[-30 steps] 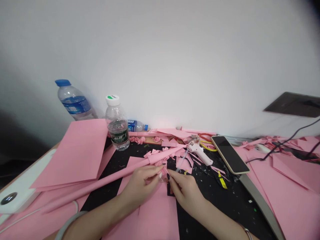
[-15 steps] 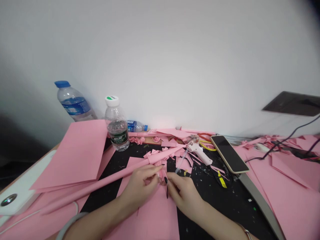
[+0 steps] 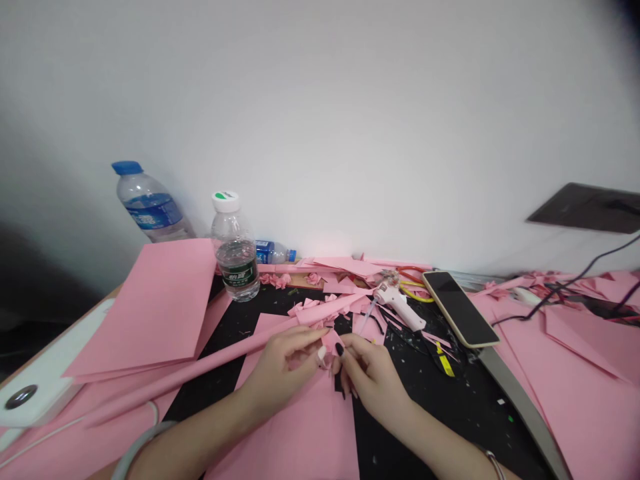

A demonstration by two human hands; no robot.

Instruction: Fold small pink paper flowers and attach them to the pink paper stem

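Note:
A small folded piece of pink paper (image 3: 329, 343) is pinched between my two hands. My left hand (image 3: 287, 360) holds it from the left, thumb and index finger closed on its edge. From the right, my right hand (image 3: 371, 370) grips its other side with thumb and index finger. The fingers partly hide the piece. Under both hands lies a large pink paper sheet (image 3: 310, 430). Just beyond them a long rolled pink paper tube (image 3: 225, 357) runs diagonally, with several small folded pink paper pieces (image 3: 313, 305) near its far end.
A white glue gun (image 3: 400, 305) and a phone (image 3: 460, 307) lie to the right, beside a grey blade-like strip (image 3: 520, 407). Water bottles (image 3: 235, 260) stand at the back left near a pink paper stack (image 3: 150, 307). Cables (image 3: 575, 280) cross the right side.
My right thumb and fingers have shifted on the small paper piece, with the thumb now higher and the other fingers curled below. My left hand has barely moved.

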